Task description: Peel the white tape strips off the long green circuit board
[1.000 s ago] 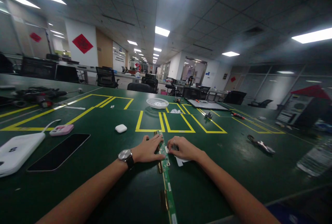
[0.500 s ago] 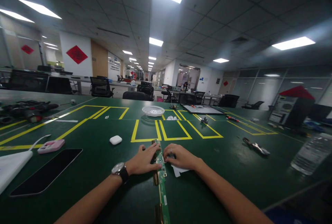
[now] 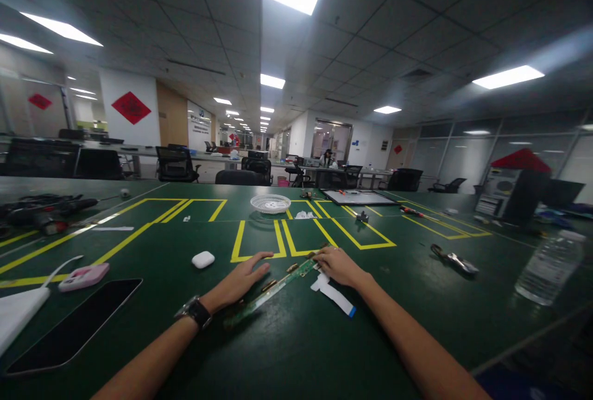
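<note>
A long, narrow green circuit board (image 3: 278,289) lies slantwise in front of me, its near end blurred by motion. My right hand (image 3: 340,266) grips its far end with bent fingers. From beneath that hand a white ribbon cable (image 3: 336,299) with a blue tip trails over the table. My left hand (image 3: 239,279), a watch on its wrist, hovers just left of the board with thumb and fingers apart, holding nothing. Brown-gold tabs stick out along the board's left edge.
A white earbud case (image 3: 202,259), a black phone (image 3: 76,326) and a pink case (image 3: 84,277) lie on the left. Farther off stands a white basket (image 3: 270,204). Pliers (image 3: 454,261) and a water bottle (image 3: 550,268) are on the right. Yellow tape marks the green table (image 3: 393,350).
My left hand has let go of the board and moved left. The board has swung from pointing straight away to a slant, its far end rightward in my right hand, exposing more ribbon cable.
</note>
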`<state>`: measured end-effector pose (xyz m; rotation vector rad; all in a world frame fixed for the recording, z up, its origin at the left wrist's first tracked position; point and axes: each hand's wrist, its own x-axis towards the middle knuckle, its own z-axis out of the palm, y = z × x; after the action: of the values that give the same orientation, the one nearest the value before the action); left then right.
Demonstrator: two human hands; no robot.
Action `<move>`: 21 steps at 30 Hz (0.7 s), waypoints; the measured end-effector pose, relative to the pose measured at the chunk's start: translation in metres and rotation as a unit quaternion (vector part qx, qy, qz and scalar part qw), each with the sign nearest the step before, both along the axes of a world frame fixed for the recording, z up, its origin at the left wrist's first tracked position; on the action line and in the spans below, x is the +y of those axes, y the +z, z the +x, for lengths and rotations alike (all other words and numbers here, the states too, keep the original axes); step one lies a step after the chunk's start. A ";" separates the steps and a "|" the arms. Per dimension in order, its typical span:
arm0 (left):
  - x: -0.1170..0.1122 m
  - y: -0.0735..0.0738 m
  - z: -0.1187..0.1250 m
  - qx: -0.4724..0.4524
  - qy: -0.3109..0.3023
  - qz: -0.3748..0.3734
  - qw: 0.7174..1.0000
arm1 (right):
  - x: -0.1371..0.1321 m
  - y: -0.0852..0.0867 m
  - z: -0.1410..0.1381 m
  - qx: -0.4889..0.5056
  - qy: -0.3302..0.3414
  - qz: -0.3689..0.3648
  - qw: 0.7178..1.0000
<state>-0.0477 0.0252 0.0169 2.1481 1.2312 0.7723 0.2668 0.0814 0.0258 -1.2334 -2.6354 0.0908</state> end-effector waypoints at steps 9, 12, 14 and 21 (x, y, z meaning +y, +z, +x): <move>-0.010 -0.007 0.009 0.179 -0.018 0.125 0.976 | 0.007 -0.002 0.026 -0.007 -0.101 -0.043 0.994; -0.014 -0.009 0.014 0.214 -0.022 0.135 0.967 | 0.008 -0.004 0.029 -0.002 -0.093 -0.055 0.994; -0.015 -0.010 0.014 0.223 -0.021 0.134 0.965 | 0.010 -0.006 0.030 -0.001 -0.098 -0.057 0.994; -0.017 -0.008 0.015 0.227 -0.015 0.138 0.964 | 0.012 -0.010 0.032 -0.001 -0.092 -0.061 0.994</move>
<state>-0.0326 0.0086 0.0090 2.6713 1.3704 0.4702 0.2990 0.0938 0.0159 -1.5102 -2.5371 0.2206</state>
